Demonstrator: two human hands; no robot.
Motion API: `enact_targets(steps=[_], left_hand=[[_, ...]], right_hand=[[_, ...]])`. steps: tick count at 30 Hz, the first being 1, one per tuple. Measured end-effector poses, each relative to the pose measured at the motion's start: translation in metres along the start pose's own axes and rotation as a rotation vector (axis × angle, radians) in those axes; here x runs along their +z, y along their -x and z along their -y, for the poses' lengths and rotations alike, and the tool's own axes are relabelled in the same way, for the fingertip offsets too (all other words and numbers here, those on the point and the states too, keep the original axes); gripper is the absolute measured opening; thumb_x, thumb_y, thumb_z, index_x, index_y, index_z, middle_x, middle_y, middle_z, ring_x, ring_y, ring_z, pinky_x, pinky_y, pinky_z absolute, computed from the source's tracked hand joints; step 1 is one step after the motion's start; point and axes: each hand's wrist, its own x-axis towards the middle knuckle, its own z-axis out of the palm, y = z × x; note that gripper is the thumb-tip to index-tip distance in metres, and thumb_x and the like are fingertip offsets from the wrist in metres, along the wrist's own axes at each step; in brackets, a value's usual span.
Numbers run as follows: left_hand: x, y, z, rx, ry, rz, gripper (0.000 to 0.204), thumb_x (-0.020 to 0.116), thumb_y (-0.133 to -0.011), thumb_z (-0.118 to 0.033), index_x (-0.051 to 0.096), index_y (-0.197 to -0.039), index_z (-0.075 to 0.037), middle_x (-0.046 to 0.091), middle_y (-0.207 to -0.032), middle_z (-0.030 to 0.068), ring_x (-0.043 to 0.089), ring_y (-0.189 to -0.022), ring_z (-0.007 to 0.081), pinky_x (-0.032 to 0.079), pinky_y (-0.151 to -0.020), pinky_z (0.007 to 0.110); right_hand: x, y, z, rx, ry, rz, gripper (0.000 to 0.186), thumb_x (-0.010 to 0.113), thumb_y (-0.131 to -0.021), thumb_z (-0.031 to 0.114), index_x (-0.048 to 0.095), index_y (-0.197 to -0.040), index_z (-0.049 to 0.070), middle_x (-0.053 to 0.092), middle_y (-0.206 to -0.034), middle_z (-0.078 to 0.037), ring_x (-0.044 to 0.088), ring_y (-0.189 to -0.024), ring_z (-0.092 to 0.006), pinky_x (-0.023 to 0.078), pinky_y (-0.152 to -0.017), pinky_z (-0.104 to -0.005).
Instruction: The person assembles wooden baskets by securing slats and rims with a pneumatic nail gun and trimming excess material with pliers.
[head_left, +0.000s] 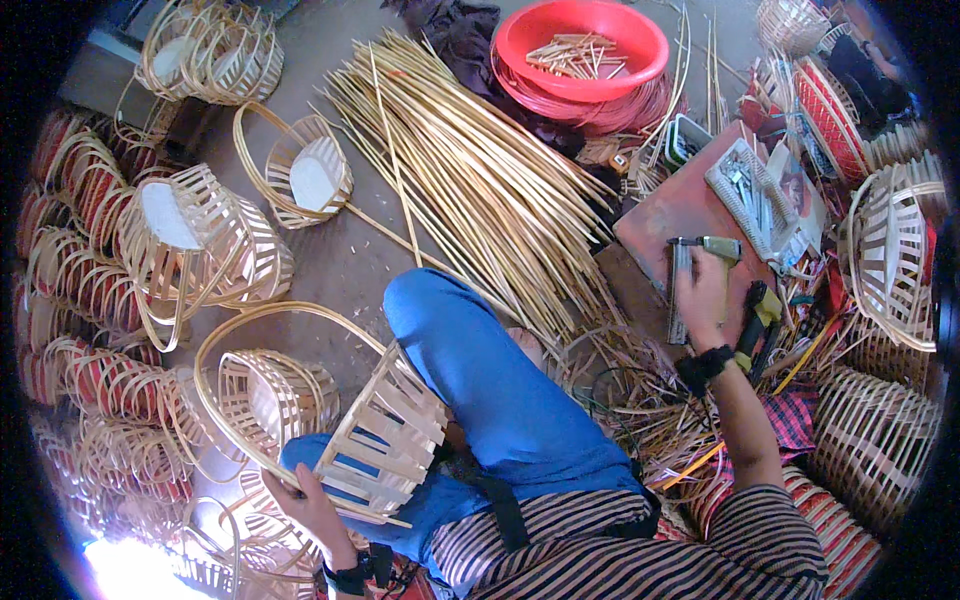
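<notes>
A woven bamboo basket (385, 435) with a tall hoop handle lies tilted on my lap, its slatted side toward my raised knee. My left hand (312, 508) is closed on its rim, near the foot of the hoop. Off to the right, my right hand (706, 298) is closed around a staple gun (680, 262) with a long metal magazine and a grey-green end, over the edge of a reddish board (650, 222). My fingers partly hide the tool. A second, black and yellow-green tool (762, 322) lies beside my right wrist.
A large bundle of bamboo sticks (470, 170) lies ahead. Beyond it stands a red basin (580, 85) with short sticks. A tray of metal staple strips (750, 195) sits on the board. Finished baskets (205, 235) crowd the left; more baskets (895, 255) stand right.
</notes>
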Motion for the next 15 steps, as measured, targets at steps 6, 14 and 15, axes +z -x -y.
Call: enact_targets(steps=[6, 14, 15], left_hand=[[-0.029, 0.017, 0.013, 0.253, -0.126, 0.156, 0.056, 0.045, -0.072, -0.014, 0.026, -0.123, -0.001, 0.041, -0.091, 0.0083, 0.039, -0.079, 0.0167, 0.032, -0.075, 0.027], [-0.045, 0.028, 0.032, 0.195, -0.099, 0.176, 0.040, 0.045, -0.080, -0.027, 0.042, -0.108, 0.001, 0.044, -0.100, 0.0104, 0.043, -0.092, 0.0187, 0.035, -0.081, 0.032], [-0.045, 0.028, 0.030, 0.171, -0.077, 0.185, 0.039, 0.044, -0.081, -0.028, 0.042, -0.106, 0.001, 0.044, -0.101, 0.0108, 0.044, -0.092, 0.0190, 0.035, -0.081, 0.033]], right_hand=[[0.106, 0.033, 0.037, 0.029, -0.253, 0.513, 0.028, 0.049, -0.069, 0.008, 0.050, -0.095, 0.000, 0.052, -0.089, -0.019, 0.049, -0.084, -0.0337, 0.039, -0.076, -0.0377], [0.167, 0.044, 0.036, 0.214, 0.037, 0.782, 0.026, 0.049, -0.075, 0.023, 0.049, -0.085, -0.001, 0.053, -0.082, -0.025, 0.051, -0.076, -0.0384, 0.040, -0.068, -0.0449], [0.164, 0.042, 0.042, 0.219, 0.005, 0.766, 0.026, 0.047, -0.076, 0.024, 0.049, -0.084, -0.001, 0.054, -0.080, -0.024, 0.051, -0.075, -0.0384, 0.040, -0.067, -0.0451]])
